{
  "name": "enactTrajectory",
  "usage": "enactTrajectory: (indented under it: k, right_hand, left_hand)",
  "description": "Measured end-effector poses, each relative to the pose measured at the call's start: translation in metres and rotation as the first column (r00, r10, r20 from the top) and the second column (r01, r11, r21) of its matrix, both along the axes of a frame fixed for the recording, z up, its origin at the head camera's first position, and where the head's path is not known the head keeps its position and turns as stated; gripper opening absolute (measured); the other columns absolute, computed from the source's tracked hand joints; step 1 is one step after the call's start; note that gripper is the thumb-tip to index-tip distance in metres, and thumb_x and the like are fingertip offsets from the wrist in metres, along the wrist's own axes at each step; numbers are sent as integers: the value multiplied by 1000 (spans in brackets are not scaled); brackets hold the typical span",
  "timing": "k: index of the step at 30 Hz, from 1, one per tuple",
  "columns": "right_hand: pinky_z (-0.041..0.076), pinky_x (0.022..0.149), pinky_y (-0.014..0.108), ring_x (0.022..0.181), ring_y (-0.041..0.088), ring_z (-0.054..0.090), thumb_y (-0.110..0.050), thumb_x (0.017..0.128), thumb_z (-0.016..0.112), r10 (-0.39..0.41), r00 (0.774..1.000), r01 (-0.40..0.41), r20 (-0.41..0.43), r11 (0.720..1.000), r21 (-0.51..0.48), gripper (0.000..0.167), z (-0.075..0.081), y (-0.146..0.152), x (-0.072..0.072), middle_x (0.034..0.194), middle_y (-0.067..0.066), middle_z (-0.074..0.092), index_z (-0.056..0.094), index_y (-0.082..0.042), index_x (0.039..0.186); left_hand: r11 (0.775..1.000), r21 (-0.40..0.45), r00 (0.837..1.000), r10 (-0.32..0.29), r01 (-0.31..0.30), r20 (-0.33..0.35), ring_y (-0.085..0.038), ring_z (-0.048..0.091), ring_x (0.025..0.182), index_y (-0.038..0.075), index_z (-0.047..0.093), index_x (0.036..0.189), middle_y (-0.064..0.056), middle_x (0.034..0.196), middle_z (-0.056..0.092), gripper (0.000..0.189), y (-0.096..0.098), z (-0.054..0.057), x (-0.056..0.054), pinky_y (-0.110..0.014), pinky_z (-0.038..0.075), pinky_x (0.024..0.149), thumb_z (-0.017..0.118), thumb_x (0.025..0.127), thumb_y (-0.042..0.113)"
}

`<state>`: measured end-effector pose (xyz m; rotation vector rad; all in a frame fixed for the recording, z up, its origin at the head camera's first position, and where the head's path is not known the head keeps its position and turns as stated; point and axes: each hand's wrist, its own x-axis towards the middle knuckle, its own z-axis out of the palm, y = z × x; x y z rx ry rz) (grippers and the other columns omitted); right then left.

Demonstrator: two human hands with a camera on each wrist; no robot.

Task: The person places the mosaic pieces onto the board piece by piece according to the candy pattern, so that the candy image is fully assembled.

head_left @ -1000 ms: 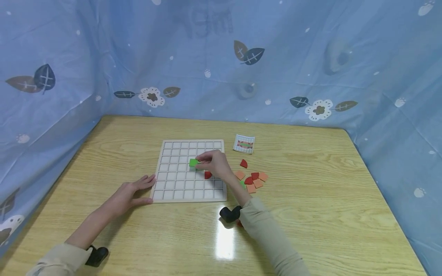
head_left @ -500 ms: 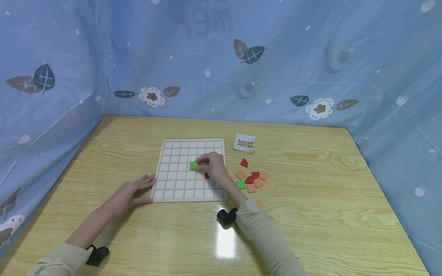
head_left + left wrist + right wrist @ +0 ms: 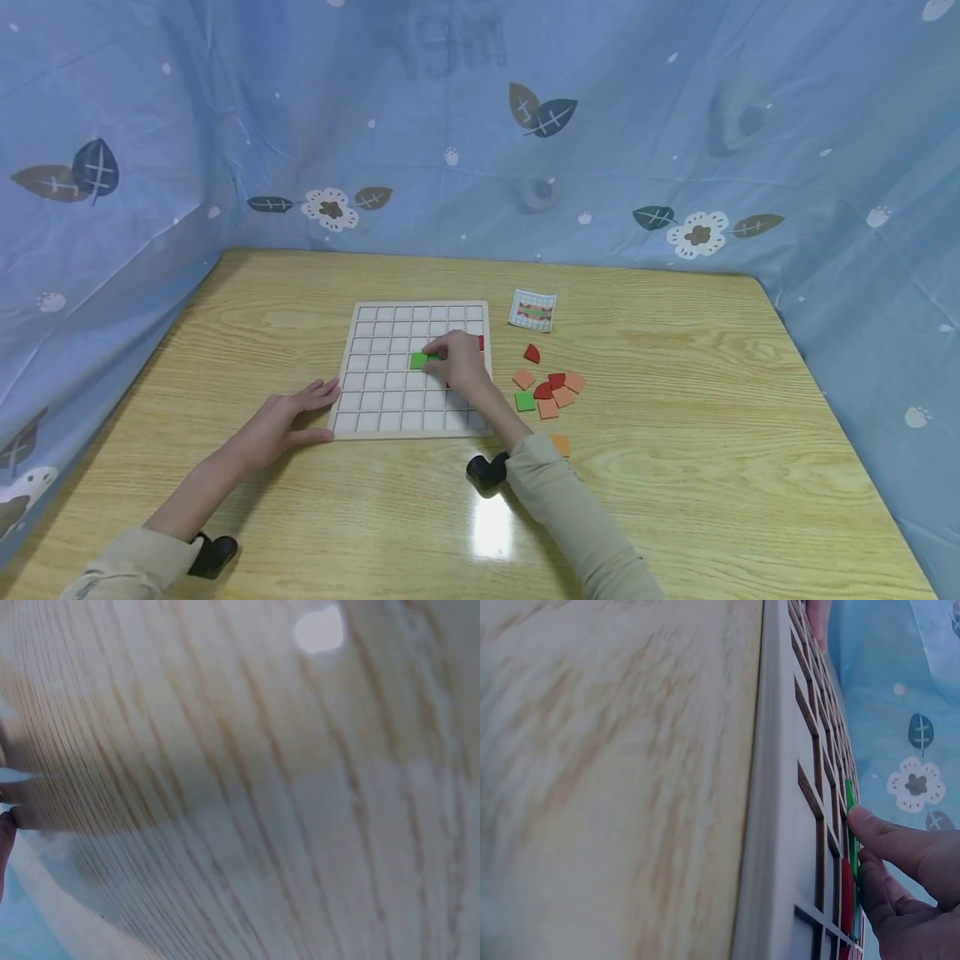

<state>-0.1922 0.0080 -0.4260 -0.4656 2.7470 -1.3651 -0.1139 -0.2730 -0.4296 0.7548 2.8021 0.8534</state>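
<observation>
A white grid board (image 3: 411, 435) lies on the table. Over its right half, the right hand (image 3: 461, 365) pinches a green square tile (image 3: 417, 361) between thumb and fingers, down at the cells. More green shows just right of that tile, partly covered by the fingers. Red pieces peek out around the hand, one red tile (image 3: 481, 342) near the board's right rim. In the right wrist view, thumb and fingertips press at the green tile (image 3: 850, 796), beside a red piece (image 3: 847, 896). The left hand (image 3: 281, 421) rests with extended fingers and thumb against the board's left edge.
Right of the board lie loose pieces: several orange tiles (image 3: 548, 409), a green tile (image 3: 525, 402) and red quarter-circles (image 3: 532, 353). A small pattern card (image 3: 533, 311) lies behind them. An orange piece (image 3: 560, 445) sits by the right sleeve. Blue cloth (image 3: 450, 125) surrounds the table.
The right hand has shifted slightly toward the person with the green tile, which now sits lower on the board. The left hand has stayed at the board's edge.
</observation>
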Motion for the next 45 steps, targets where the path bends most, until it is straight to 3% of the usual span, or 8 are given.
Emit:
enactTrajectory:
  k: [15, 24, 31, 35, 37, 41, 45]
  right_hand:
    - [46, 66, 20, 79, 13, 57, 1, 75, 79, -30, 999, 28, 45, 999, 45, 20, 2, -8, -2, 89, 8, 71, 77, -2, 95]
    - [46, 69, 23, 84, 22, 60, -2, 77, 79, -1, 1000, 1, 13, 1000, 20, 26, 10, 4, 2, 94, 11, 70, 74, 0, 102]
    - [47, 66, 23, 76, 22, 59, -1, 81, 75, -35, 999, 32, -29, 993, -115, 20, 21, 29, 7, 95, 15, 70, 75, 0, 101]
    - [55, 73, 29, 84, 25, 65, -2, 85, 72, -68, 997, 77, 46, 970, -230, 21, 28, 48, 14, 102, 15, 70, 73, 0, 105]
    - [56, 76, 31, 90, 26, 66, -3, 86, 71, -91, 992, 111, 86, 958, -266, 22, 31, 60, 17, 107, 14, 69, 72, 0, 108]
    - [56, 81, 35, 95, 28, 64, -2, 87, 69, -143, 982, 174, 124, 942, -288, 24, 36, 89, 24, 115, 13, 65, 70, 1, 111]
    - [55, 84, 38, 96, 30, 62, 0, 88, 67, -181, 970, 220, 161, 936, -276, 24, 41, 121, 32, 119, 14, 62, 70, 1, 112]
  left_hand:
    - [1000, 4, 1000, -4, 4, -8, -47, 38, 130, -8, 51, 133, -24, 140, 45, 66, 1, 1, 1, -59, 33, 99, 76, 80, 22]
    - [1000, 13, 1000, -8, 8, -9, -47, 38, 129, -9, 51, 132, -24, 140, 45, 66, 4, 0, 0, -59, 33, 99, 76, 79, 21]
    - [1000, -2, 1000, -4, 3, -23, -48, 39, 128, -8, 51, 132, -24, 140, 46, 67, 1, 0, 1, -60, 35, 98, 78, 78, 21]
    - [1000, 9, 999, -10, 10, -35, -48, 40, 128, -8, 52, 132, -24, 139, 46, 66, 0, 0, 2, -58, 36, 98, 77, 78, 22]
    - [1000, 6, 999, -7, 7, -47, -47, 40, 128, -7, 53, 132, -23, 139, 47, 67, 0, 0, 3, -51, 37, 102, 77, 78, 24]
    - [1000, 6, 999, -8, 9, -39, -47, 39, 129, -7, 52, 133, -22, 140, 46, 67, 1, 0, 2, -46, 36, 105, 77, 79, 25]
    - [1000, -1, 1000, -14, 14, -17, -46, 38, 130, -7, 51, 134, -22, 142, 44, 68, 1, -1, 0, -53, 35, 102, 76, 80, 25]
